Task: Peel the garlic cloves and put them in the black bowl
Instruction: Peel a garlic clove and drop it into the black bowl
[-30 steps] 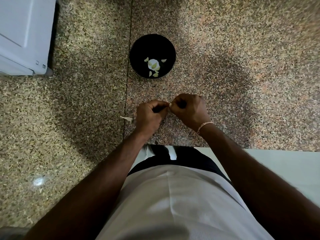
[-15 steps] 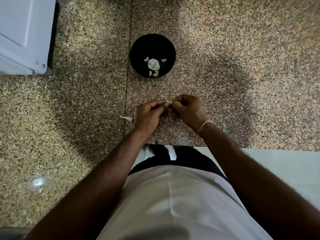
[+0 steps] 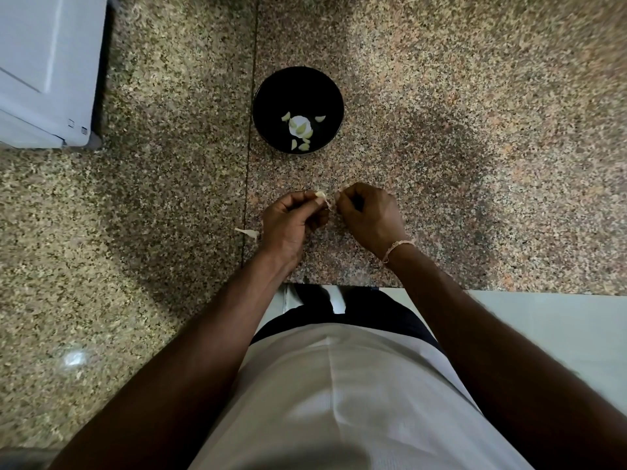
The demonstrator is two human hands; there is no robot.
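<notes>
The black bowl (image 3: 268,96) sits on the speckled granite counter, a short way beyond my hands, with several peeled pale cloves (image 3: 300,128) inside it. Just in front of it, my left hand (image 3: 291,222) pinches a garlic clove (image 3: 320,195) between thumb and fingertips. My right hand (image 3: 368,215) pinches a strip of papery skin (image 3: 334,201) that still hangs from that clove. The two hands sit close together, fingers curled, above the counter.
A scrap of garlic skin (image 3: 249,233) lies on the counter left of my left hand. A white appliance (image 3: 44,69) stands at the far left. The counter's front edge (image 3: 509,290) runs just behind my wrists, with a pale floor below.
My hands have drawn slightly apart, and a strip of skin now stretches between the clove and my right fingers. The bowl has not moved.
</notes>
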